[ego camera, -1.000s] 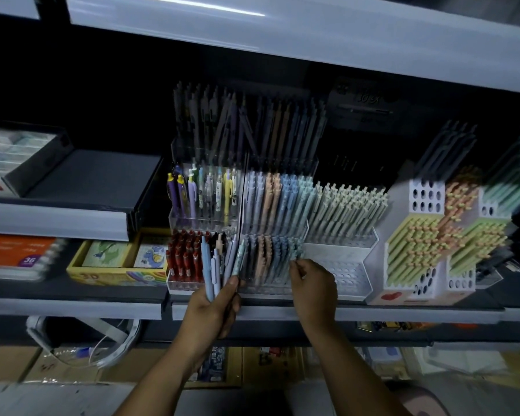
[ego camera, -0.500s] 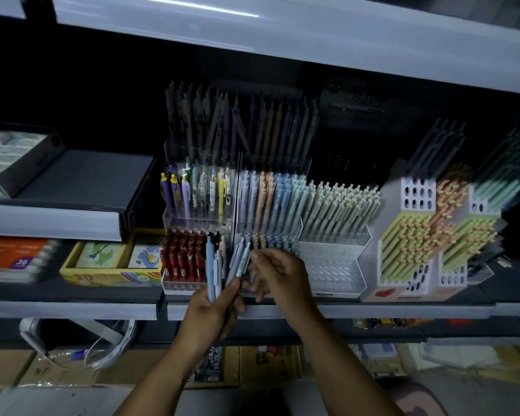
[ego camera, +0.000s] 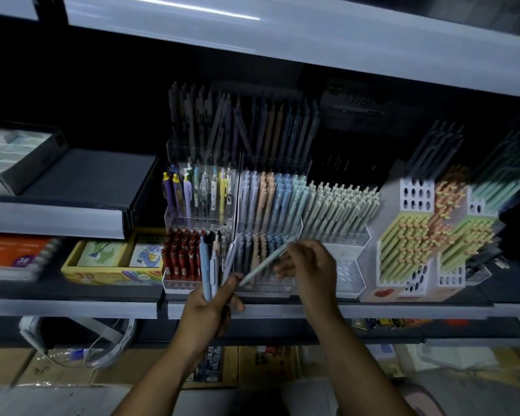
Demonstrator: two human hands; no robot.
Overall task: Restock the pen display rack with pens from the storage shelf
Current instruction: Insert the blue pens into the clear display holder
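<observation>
While left hand point(ego camera: 210, 307) grips pen bundle point(ego camera: 206, 265), right hand point(ego camera: 309, 271) pinches pen point(ego camera: 264, 264) slanted between them

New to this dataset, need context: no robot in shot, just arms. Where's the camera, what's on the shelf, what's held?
There is no machine here. A person works bare-handed, and the one camera sits on their head, looking forward and down. The left hand grips a bunch of pastel pens upright. The right hand pinches a single pale pen, slanted, in front of the clear rack of pastel pens. Also on the shelf are red pens left of the rack, white holders full of pens to its right, and a yellow box further left.
</observation>
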